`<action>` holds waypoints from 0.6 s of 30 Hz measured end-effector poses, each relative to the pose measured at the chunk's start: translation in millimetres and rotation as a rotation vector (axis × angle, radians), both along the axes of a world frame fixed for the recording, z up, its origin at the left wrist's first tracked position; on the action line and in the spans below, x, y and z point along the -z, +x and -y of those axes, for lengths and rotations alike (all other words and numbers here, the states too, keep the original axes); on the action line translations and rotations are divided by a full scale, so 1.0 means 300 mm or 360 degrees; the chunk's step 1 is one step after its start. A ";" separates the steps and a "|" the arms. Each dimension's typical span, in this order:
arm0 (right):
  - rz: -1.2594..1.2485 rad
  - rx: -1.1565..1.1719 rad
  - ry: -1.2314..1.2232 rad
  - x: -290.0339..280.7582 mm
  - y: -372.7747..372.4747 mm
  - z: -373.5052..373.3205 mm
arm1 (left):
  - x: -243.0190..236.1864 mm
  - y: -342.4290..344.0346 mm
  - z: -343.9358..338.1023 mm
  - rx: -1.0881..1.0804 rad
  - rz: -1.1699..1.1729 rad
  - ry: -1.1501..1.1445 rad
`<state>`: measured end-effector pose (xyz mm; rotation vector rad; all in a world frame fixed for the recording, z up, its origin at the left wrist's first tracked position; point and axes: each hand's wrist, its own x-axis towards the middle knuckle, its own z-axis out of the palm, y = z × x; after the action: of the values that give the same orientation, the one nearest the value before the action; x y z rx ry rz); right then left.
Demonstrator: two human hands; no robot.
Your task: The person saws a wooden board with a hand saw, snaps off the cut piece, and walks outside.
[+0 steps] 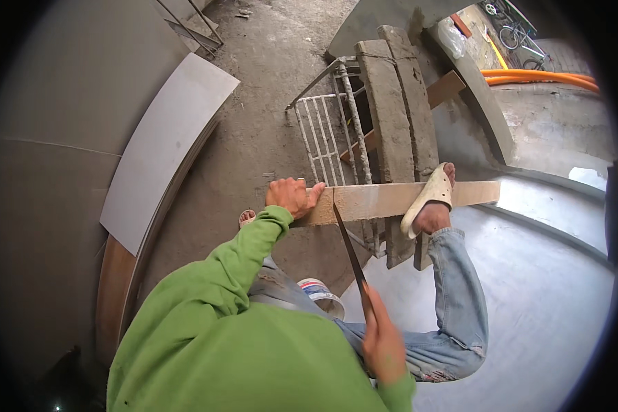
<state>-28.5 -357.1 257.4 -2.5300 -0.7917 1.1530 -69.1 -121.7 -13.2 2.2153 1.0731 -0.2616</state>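
Observation:
A long, narrow wooden board (381, 201) lies crosswise over two rough grey planks (395, 110), which sit on a white-painted metal frame (323, 137). My left hand (290, 197) is wrapped over the board's left end, thumb pointing right. In my right hand (384, 347) is a handsaw (349, 244), held by its handle. The blade's far end meets the board just right of my left hand, at a thin dark line across the wood. My foot in a cream clog (429, 202) presses on the board farther right.
Stacked sheets with a white top (168, 141) lean along the left wall. A white bucket (321, 296) stands on the floor below the board. Orange hose (539, 77), a clear plastic bag (451, 38) and a bicycle (518, 41) are at the far right.

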 end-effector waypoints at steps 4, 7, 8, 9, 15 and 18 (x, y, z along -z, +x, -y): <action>-0.0115 0.0091 -0.0132 -0.092 -0.024 0.030 | -0.007 0.018 0.018 -0.0048 0.0063 0.0080; 0.0110 -0.0025 -0.0010 0.541 0.087 -0.084 | -0.006 0.036 0.018 -0.0008 0.0125 0.0111; 0.0308 0.0005 0.0404 0.673 0.094 -0.053 | -0.011 0.068 0.033 -0.0021 0.0180 0.0111; 0.0301 -0.0029 0.0433 0.702 0.094 -0.084 | 0.007 0.073 0.006 -0.0056 0.0177 0.0139; 0.0255 0.0037 0.0277 0.556 0.112 -0.208 | 0.009 0.020 0.017 0.0038 0.0041 0.0104; 0.0131 -0.0104 -0.0207 0.381 0.208 -0.325 | -0.005 0.049 0.033 0.0021 0.0141 0.0037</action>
<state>34.0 -259.6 143.0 -2.6918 -0.8512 1.1624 -54.4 -131.5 -11.6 2.2338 1.0188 -0.1561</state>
